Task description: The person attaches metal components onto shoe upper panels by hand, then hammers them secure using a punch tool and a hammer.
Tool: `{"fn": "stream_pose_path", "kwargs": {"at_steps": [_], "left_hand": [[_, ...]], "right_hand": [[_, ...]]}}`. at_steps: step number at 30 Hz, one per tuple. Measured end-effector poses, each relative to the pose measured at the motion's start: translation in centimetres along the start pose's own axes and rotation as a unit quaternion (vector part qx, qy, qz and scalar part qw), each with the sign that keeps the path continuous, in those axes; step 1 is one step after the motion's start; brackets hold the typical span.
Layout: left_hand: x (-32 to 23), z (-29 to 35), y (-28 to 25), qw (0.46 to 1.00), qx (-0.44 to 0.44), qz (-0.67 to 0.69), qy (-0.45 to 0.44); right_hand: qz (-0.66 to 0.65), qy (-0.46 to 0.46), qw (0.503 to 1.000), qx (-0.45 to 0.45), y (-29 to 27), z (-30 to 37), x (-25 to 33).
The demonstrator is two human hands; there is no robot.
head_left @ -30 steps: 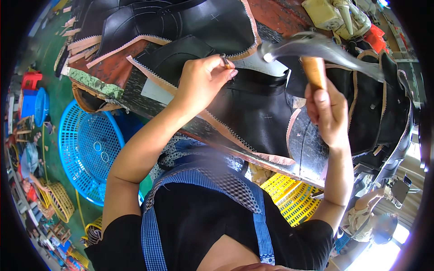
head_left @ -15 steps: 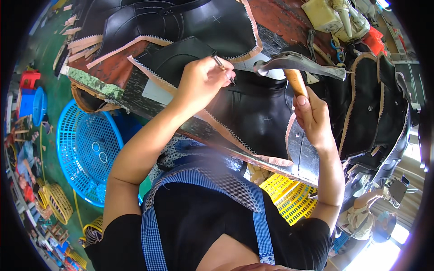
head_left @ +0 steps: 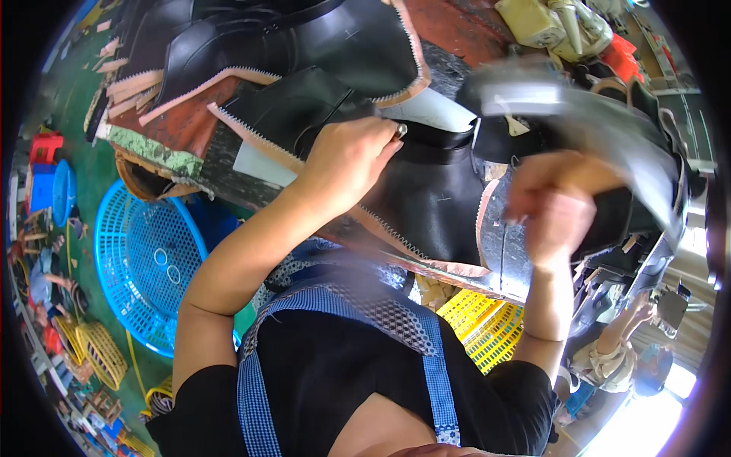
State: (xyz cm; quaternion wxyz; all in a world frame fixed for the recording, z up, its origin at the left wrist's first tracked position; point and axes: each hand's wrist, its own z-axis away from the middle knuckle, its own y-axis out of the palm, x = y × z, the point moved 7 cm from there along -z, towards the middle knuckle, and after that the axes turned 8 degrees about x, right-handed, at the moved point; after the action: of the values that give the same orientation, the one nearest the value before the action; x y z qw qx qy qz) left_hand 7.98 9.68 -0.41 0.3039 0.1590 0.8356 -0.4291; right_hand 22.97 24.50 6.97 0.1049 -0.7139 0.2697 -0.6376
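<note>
A blue mesh basket [head_left: 114, 259] sits on the green floor [head_left: 85, 164] at left — a red stool [head_left: 46, 143] and a yellow basket [head_left: 103, 356] farther off — with a slotted yellow crate [head_left: 487, 327] and a pale-shirted co-worker [head_left: 605, 362] at lower right.

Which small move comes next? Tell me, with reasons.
Perhaps steady the silvery metal tool on the black zigzag-edged leather piece before striking: the left hand hides all but its end, and the right hand holds a motion-blurred grey metal hammer.

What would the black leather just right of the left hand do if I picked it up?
The leather would probably bend, since its edges look thin. It might feel a bit slippery, as its surface looks smooth and shiny.
</note>
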Motion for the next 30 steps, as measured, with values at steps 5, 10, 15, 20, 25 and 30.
{"fn": "stream_pose_path", "kwargs": {"at_steps": [5,10,15,20,25,30], "left_hand": [[2.9,0.8,0.8,0.982,0.039,0.143,-0.115],[3.4,0.5,1.6,0.930,0.094,0.318,-0.157],[2.4,-2.0,-0.3,0.947,0.087,0.284,-0.122],[2.9,-4.2,-3.2,0.972,0.071,0.215,-0.070],[2.5,-6.6,-5.7,0.994,0.046,0.078,-0.064],[5.4,-7.8,-4.8,0.998,0.059,0.014,-0.032]], "right_hand": [[0.249,0.082,0.963,0.066,0.2,3.6,-3.5],[0.359,0.199,0.905,-0.112,-4.5,11.2,-7.6],[0.453,0.203,0.856,-0.147,-7.1,14.7,-10.7],[0.413,0.100,0.890,-0.165,-8.1,6.5,-7.2],[0.351,-0.026,0.932,-0.088,-7.9,-8.3,-9.7],[0.386,-0.102,0.917,0.016,-3.7,-27.1,-18.7]]}}
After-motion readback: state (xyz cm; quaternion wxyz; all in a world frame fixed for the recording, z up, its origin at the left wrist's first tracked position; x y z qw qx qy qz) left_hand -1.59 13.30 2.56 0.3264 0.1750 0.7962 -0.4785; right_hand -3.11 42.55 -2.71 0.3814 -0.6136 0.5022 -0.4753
